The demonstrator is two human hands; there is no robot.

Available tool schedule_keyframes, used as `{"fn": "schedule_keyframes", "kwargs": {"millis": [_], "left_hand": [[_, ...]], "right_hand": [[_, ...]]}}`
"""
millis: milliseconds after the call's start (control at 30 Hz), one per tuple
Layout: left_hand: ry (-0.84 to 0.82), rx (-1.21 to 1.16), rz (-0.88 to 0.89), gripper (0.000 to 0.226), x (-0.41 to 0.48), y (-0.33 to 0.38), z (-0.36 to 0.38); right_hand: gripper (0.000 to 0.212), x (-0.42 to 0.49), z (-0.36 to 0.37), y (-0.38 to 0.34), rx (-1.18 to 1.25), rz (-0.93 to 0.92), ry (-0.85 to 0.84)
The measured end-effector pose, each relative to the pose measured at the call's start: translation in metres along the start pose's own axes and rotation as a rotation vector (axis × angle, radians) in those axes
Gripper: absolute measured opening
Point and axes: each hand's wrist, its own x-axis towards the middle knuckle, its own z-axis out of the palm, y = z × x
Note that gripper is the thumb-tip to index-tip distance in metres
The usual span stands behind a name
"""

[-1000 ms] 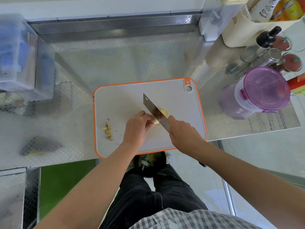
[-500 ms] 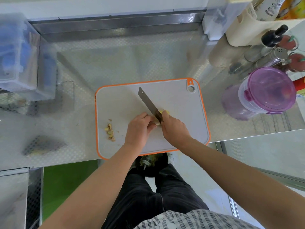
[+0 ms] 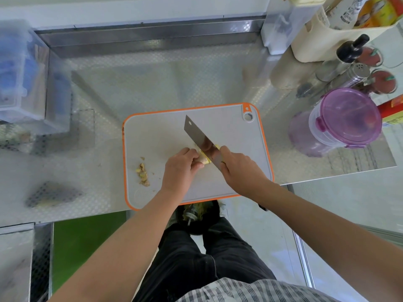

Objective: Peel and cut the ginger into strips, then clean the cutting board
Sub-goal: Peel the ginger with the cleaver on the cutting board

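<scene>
ginger lay at cutting board centre | left hand fingers pinched it; right hand clenched knife | judged small, firm, slick where peeled; best held at uncut end

A steel counter carries an orange-rimmed cutting board and a purple-lidded container.

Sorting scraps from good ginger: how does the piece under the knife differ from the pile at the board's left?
The ginger piece is one pale yellow chunk; the pile is brownish bits. The left hand holds the piece against the knife; the pile lies untouched. The piece sits mid-board, the pile near its left edge. Both rest on the cutting board.
</scene>
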Motion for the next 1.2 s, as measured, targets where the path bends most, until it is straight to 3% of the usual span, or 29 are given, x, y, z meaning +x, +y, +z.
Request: {"fn": "schedule_keyframes", "kwargs": {"millis": [233, 567, 933, 1067, 1200], "left_hand": [[-0.004, -0.006, -0.004, 0.022, 0.000, -0.001, 0.001], [0.011, -0.007, 0.016, 0.019, 0.000, 0.001, 0.002], [-0.010, -0.038, 0.009, 0.013, -0.002, 0.001, 0.000], [0.002, -0.004, -0.006, 0.018, -0.005, 0.000, -0.003], [-0.010, 0.043, -0.028, 0.022, -0.007, 0.001, -0.006]], "right_hand": [[0.024, -0.004, 0.004, -0.003, -0.046, 0.013, -0.044], [0.029, 0.015, 0.019, -0.011, -0.027, 0.055, -0.046], [0.026, 0.031, 0.038, -0.006, -0.019, 0.083, 0.001], [0.009, 0.027, 0.023, -0.002, 0.108, 0.072, 0.015], [0.013, 0.015, 0.010, -0.002, 0.114, 0.033, 0.049]]}}
